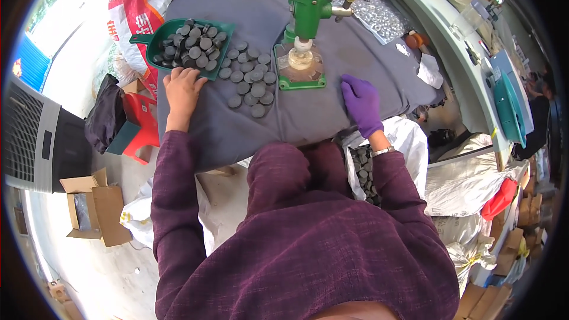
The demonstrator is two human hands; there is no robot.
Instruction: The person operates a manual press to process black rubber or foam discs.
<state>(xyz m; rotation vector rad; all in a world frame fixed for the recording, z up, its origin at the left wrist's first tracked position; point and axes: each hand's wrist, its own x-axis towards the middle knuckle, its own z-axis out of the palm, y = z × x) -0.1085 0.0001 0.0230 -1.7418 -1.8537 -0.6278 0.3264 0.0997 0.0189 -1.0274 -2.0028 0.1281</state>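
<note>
Head view: the left hand (182, 92) rests at the near edge of the green scoop (227, 27), its fingers bent and slightly parted; I cannot tell whether they grip the rim or merely touch it. Round grey discs (258, 89) heap inside the scoop and lie loose to its right on the cloth-covered bench (237, 136), short of the green hand press (311, 18). The right hand (361, 104), in a purple glove, lies right of the press with its fingers curled in; whether they hold anything is hidden. Each disc looks small, light and stiff, probably not fragile, though smooth faces could slide; pinching the side wall between thumb and 1 or 2 fingers seems surest. The scoop looks like stiff plastic, best held by its handle.
</note>
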